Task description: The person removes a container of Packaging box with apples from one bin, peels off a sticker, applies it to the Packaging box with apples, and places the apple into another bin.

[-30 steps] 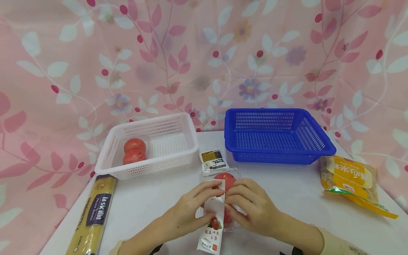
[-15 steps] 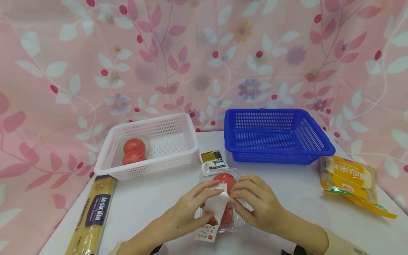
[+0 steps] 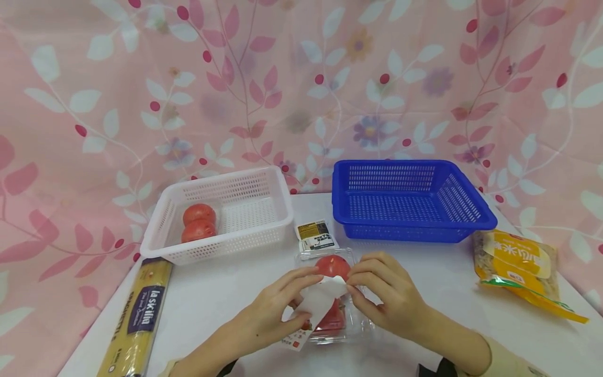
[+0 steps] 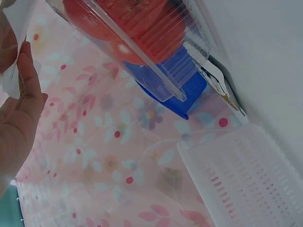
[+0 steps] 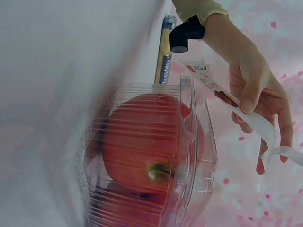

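My left hand point(image 3: 278, 301) holds a white printed paper label point(image 3: 315, 301) between thumb and fingers, over a clear plastic clamshell box point(image 3: 325, 337). My right hand point(image 3: 388, 290) pinches the label's curled upper end. In the right wrist view the printed label strip point(image 5: 258, 125) bends and parts at its end under the left hand point(image 5: 258, 78). Round red fruits point(image 5: 142, 137) that look like tomatoes sit inside the box, which stands on the table beneath both hands. The left wrist view catches the left hand's fingers point(image 4: 31, 78) beside white paper point(image 4: 16, 21).
A white basket point(image 3: 249, 233) with two red fruits point(image 3: 199, 222) stands back left, a blue basket point(image 3: 405, 230) back right. A small flat packet point(image 3: 316, 236) lies behind the box. Spaghetti point(image 3: 136, 314) lies at left, a yellow bag point(image 3: 518, 267) at right.
My right hand has drawn slightly right and up with the label's end. The label has folded over, showing more plain white, and its printed lower end has tilted left.
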The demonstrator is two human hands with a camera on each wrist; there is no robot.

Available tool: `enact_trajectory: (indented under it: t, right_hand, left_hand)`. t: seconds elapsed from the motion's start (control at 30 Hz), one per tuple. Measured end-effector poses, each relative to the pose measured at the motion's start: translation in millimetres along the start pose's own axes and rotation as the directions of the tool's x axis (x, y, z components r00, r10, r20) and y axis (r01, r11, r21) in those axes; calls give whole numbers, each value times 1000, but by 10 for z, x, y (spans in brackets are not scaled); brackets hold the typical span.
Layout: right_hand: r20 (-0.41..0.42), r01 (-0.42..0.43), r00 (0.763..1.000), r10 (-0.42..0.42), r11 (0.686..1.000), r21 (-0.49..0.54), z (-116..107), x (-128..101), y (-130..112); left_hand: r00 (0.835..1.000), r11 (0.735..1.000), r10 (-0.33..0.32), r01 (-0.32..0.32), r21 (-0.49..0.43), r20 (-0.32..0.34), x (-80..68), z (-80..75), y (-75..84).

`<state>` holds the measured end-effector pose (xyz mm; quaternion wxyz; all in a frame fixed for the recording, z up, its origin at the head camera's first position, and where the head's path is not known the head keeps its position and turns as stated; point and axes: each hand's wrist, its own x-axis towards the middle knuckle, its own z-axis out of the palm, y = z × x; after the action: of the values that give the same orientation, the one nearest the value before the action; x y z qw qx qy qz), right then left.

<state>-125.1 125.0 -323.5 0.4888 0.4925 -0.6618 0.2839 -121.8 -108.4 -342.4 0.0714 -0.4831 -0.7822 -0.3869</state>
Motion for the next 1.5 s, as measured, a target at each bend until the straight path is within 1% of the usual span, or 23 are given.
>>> enact_trajectory:
  t: [0.13,0.3,0.43,0.67,0.8,0.93,1.03,1.1,1.17,1.2,1.33,1.43,1.5]
  right_hand:
    - [-14,-15,1000,15,1000,-9,-19,-4,30]
    - [-28,-39,999,37,998,-46,-37,-31,103]
    - [-41,-40,998,38,997,-58,-44,-49,155]
    - [-15,-80,997,79,993,-92,-89,-84,188]
    - [-17,-76,997,74,992,-102,-107,-82,198]
    - [-24,-65,998,63,992,-111,-114,-76,202]
    - [-27,-58,998,56,991,-119,-110,-77,203]
    - [-25,-52,998,49,991,-125,-103,-83,206]
    - [-14,-50,999,49,989,-137,-99,-95,209]
    - [-7,-49,999,48,988,-144,-98,-102,209]
    - [28,-40,999,45,986,-164,-85,-134,214]
    - [41,-26,999,34,985,-169,-65,-149,221]
    - [43,-15,999,23,985,-170,-46,-158,225]
  left_hand:
    - [998,998,-54,54,-11,16,-21,-21,15]
    - [998,998,-55,55,34,0,-44,-30,15]
    - [999,996,-54,54,74,-5,-57,-34,8]
    - [997,988,-71,73,136,-21,-90,-59,-14]
    - [996,983,-82,88,159,-46,-121,-96,-34]
    - [989,976,-127,140,169,-81,-173,-157,-73]
    - [975,961,-198,214,177,-104,-224,-218,-122]
    - [960,944,-255,274,183,-118,-258,-263,-170]
    - [941,921,-315,335,197,-126,-293,-309,-227]
    - [931,908,-341,362,211,-130,-309,-332,-256]
    - [880,837,-452,476,270,-147,-392,-400,-354]
    - [845,790,-513,533,303,-151,-462,-429,-421]
    - [837,771,-528,543,334,-143,-505,-449,-466]
